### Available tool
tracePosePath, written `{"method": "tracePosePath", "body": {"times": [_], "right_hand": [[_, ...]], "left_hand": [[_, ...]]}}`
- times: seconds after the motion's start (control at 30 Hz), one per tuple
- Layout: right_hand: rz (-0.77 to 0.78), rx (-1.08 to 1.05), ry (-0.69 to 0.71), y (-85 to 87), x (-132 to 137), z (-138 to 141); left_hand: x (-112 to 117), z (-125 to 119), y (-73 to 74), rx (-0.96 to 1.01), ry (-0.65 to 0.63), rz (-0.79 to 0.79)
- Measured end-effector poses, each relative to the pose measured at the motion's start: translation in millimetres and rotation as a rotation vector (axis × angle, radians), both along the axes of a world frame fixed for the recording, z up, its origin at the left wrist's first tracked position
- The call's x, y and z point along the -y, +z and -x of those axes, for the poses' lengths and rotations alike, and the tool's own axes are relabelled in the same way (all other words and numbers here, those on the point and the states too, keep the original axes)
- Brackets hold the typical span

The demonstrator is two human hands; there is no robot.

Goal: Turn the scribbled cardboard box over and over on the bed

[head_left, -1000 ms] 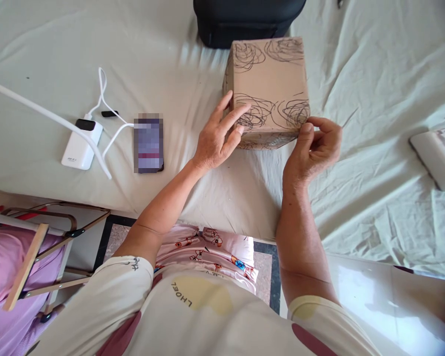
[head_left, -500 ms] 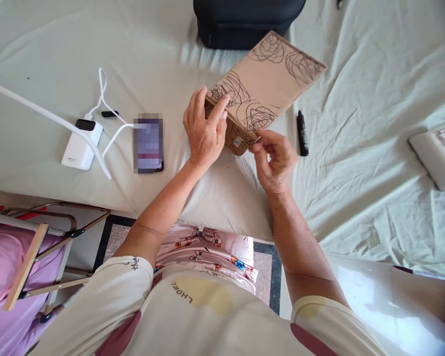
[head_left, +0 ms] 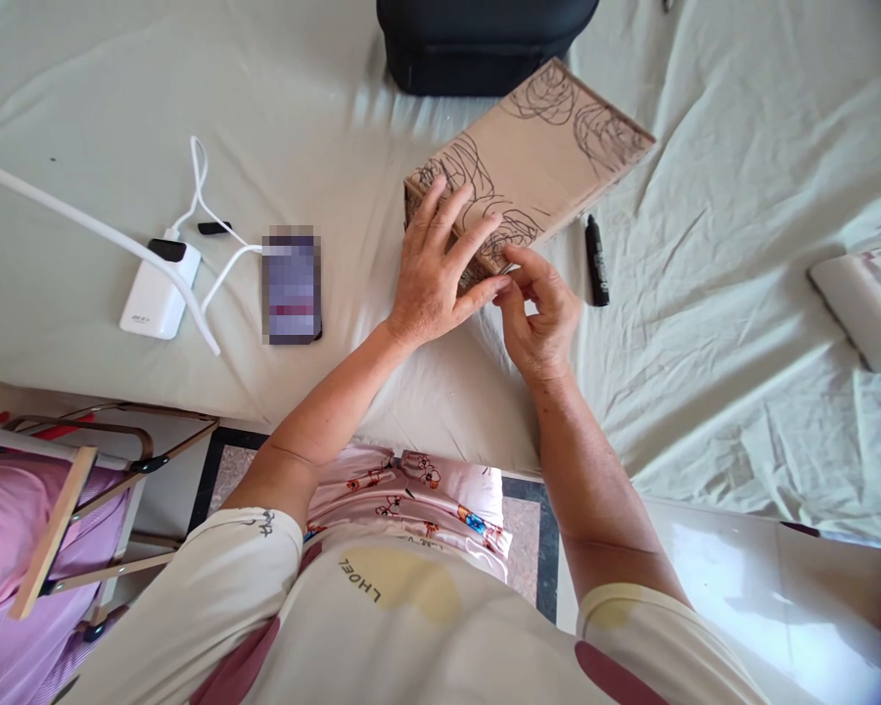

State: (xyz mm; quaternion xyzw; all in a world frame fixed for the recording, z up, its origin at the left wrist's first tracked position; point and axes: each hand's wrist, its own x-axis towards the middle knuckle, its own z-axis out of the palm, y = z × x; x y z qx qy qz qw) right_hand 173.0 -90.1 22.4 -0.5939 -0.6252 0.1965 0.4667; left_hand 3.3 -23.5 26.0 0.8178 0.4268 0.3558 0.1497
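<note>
Cardboard box (head_left: 562,152) sits upper centre right of the frame on a pale sheet (head_left: 338,166), turned at a slant, one corner towards you. Loopy dark scribbles near the four corners of its top; the middle is plain.

Your left hand (head_left: 435,282) is spread open, fingers flat over the box's near end, gripping nothing; its thumb reaches to the right fingertips. Your right hand (head_left: 539,318) is closed in a thumb-and-forefinger pinch on the box's near corner; the exact bit pinched is hidden.

Black marker (head_left: 597,262) lies just right of the box, apart from your right hand. Black case (head_left: 477,49) at top centre, just behind the box. Left of centre: phone (head_left: 292,294), its screen blurred; farther left, white power bank (head_left: 160,299) with a white cable (head_left: 193,157) running towards the phone.
</note>
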Motion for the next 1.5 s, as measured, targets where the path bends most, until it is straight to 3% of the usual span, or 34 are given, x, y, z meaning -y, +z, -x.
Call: {"method": "tracePosePath", "body": {"times": [0.1, 0.4, 0.6, 0.73, 1.0, 1.13, 1.27, 1.37, 1.5], "right_hand": [[-0.026, -0.021, -0.013, -2.8, -3, -1], [-0.100, -0.039, -0.036, -5.1, -9, -10], [-0.010, -0.029, -0.151, -2.0, -11, -19], [0.015, -0.034, -0.211, 0.5, -14, -26], [-0.019, -0.047, -0.324, 1.2, -16, -37], [0.027, -0.102, -0.341, -7.6, -23, -44], [0.056, -0.015, -0.311, -28.4, -35, -53], [0.046, 0.070, -0.315, -41.6, -39, -57], [0.112, 0.191, -0.370, -46.7, -38, -61]], "left_hand": [[1, -1, 0.5, 0.010, -0.014, 0.020], [2, 4, 1.6, 0.013, -0.067, -0.142], [-11, 13, 0.8, 0.109, -0.113, -0.097], [-14, 20, 5.7, 0.106, -0.017, -0.030], [-12, 25, 6.3, 0.198, 0.127, -0.047], [-11, 20, 0.2, 0.198, 0.236, 0.061], [-20, 18, -13.3, 0.195, 0.207, 0.191], [-26, 20, -23.5, 0.177, 0.196, 0.224], [-31, 24, -33.4, 0.059, 0.278, 0.212]]}}
